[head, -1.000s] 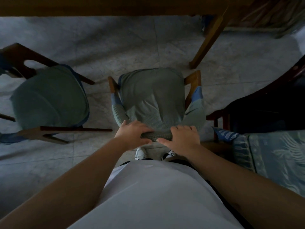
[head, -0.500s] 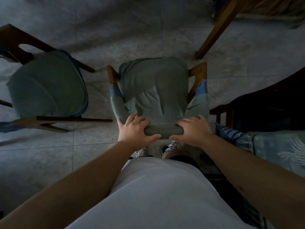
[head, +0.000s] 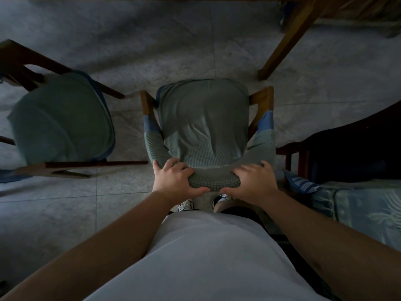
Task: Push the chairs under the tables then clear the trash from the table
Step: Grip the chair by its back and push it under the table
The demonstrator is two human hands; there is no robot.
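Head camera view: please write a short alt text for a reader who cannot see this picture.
Seen from above, a person's left hand and right hand grip the padded top of a green-covered chair that faces a wooden table leg. A second green-cushioned chair stands to its left on the grey tiled floor.

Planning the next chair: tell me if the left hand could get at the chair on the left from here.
Probably yes. The left hand now grips the middle chair's backrest; once it lets go, only bare floor lies between it and the left chair.
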